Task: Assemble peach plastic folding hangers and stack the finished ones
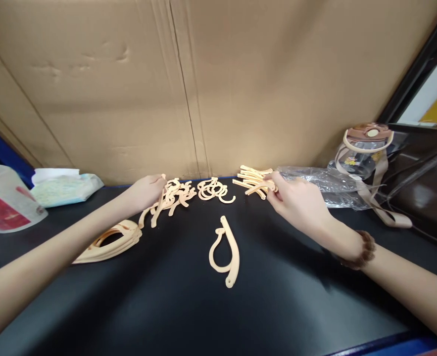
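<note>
My left hand reaches to the back of the black table, its fingers closed around a curved cream plastic piece at the edge of a heap of such pieces. My right hand pinches a straight cream stick from a pile of sticks at the back right. Between the two heaps lies a small cluster of cream hooks. An assembled cream hook-and-bar part rests alone in the middle of the table. A stack of assembled cream parts lies under my left forearm.
A cardboard wall closes off the back. A clear plastic bag and a water bottle with a strap sit at the right, next to a dark bag. A tissue pack and a red-printed bag lie at the left.
</note>
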The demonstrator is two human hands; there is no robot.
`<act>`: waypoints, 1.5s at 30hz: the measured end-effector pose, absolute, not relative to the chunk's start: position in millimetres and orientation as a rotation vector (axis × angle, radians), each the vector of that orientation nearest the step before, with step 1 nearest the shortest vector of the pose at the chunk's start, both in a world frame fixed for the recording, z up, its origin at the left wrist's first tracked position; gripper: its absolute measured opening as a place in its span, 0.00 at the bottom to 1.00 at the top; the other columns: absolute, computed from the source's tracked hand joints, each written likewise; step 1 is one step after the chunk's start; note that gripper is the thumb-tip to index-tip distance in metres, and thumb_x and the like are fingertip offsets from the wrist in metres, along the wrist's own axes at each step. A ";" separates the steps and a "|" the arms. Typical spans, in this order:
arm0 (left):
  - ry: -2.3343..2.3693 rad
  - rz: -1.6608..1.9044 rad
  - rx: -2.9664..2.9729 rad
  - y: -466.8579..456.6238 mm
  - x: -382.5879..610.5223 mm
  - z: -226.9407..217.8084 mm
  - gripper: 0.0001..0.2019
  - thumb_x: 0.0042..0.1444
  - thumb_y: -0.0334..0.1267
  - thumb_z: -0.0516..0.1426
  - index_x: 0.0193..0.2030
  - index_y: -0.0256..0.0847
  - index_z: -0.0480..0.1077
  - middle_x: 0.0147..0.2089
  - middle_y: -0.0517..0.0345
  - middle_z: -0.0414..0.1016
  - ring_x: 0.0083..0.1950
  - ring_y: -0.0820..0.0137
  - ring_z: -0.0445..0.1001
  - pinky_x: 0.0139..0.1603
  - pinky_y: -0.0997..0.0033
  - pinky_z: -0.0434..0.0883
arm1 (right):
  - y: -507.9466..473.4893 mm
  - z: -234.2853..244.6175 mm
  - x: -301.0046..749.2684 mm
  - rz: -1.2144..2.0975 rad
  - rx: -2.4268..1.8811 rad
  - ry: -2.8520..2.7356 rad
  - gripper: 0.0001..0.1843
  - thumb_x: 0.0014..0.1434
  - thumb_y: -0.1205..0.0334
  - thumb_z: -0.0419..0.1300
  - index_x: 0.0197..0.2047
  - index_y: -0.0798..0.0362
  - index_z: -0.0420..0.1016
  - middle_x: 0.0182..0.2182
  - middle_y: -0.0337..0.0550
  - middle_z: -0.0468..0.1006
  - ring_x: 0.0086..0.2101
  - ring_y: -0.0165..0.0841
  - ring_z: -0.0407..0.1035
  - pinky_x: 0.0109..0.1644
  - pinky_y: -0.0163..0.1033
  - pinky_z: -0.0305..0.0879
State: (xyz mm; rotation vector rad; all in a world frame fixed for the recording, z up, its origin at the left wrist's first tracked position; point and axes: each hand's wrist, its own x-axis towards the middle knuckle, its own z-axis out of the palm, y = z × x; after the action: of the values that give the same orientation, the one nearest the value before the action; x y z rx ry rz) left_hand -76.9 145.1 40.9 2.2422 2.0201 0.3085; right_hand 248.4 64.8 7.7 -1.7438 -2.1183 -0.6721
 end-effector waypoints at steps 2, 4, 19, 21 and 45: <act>2.023 0.261 2.258 144.1 -70.6 40.1 0.15 0.66 0.47 0.54 0.38 0.35 0.71 0.32 0.61 0.72 0.29 0.73 0.72 0.32 0.70 0.72 | 52.3 7.2 239.2 -0.669 -1.634 -2.193 0.11 0.64 0.65 0.49 0.43 0.55 0.72 0.24 0.43 0.78 0.25 0.37 0.71 0.32 0.39 0.52; 2.020 0.228 2.300 143.7 -63.4 39.7 0.16 0.67 0.48 0.53 0.36 0.36 0.70 0.30 0.62 0.71 0.29 0.72 0.71 0.33 0.69 0.71 | 38.2 3.3 228.1 -0.645 -1.505 -2.288 0.10 0.65 0.61 0.52 0.39 0.54 0.73 0.25 0.42 0.79 0.25 0.35 0.71 0.34 0.39 0.54; 2.090 -0.192 2.357 153.2 -69.0 42.5 0.13 0.57 0.45 0.60 0.30 0.39 0.64 0.27 0.64 0.65 0.28 0.72 0.65 0.28 0.72 0.59 | 18.1 0.6 216.6 -0.366 -1.290 -2.494 0.07 0.64 0.58 0.58 0.36 0.52 0.72 0.25 0.36 0.78 0.22 0.35 0.70 0.29 0.40 0.51; 2.080 -0.210 2.358 153.4 -66.9 43.1 0.13 0.57 0.44 0.60 0.30 0.39 0.64 0.27 0.64 0.65 0.28 0.72 0.64 0.29 0.72 0.60 | 20.2 -0.5 216.8 -0.315 -1.341 -2.537 0.06 0.64 0.59 0.58 0.37 0.52 0.72 0.26 0.36 0.78 0.23 0.36 0.71 0.29 0.39 0.50; 1.983 -0.035 2.437 137.3 -62.6 62.9 0.16 0.47 0.46 0.62 0.23 0.43 0.60 0.23 0.60 0.67 0.26 0.66 0.67 0.27 0.69 0.57 | 22.4 -5.8 215.5 -0.075 -1.320 -2.578 0.10 0.66 0.58 0.56 0.44 0.54 0.75 0.38 0.44 0.75 0.36 0.37 0.72 0.36 0.40 0.64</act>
State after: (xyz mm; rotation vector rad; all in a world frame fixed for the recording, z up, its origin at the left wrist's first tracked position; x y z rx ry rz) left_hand -62.6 137.3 62.9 2.4368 1.9829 -0.0346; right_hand 215.5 22.4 -5.8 -1.3204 -2.5784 -0.0752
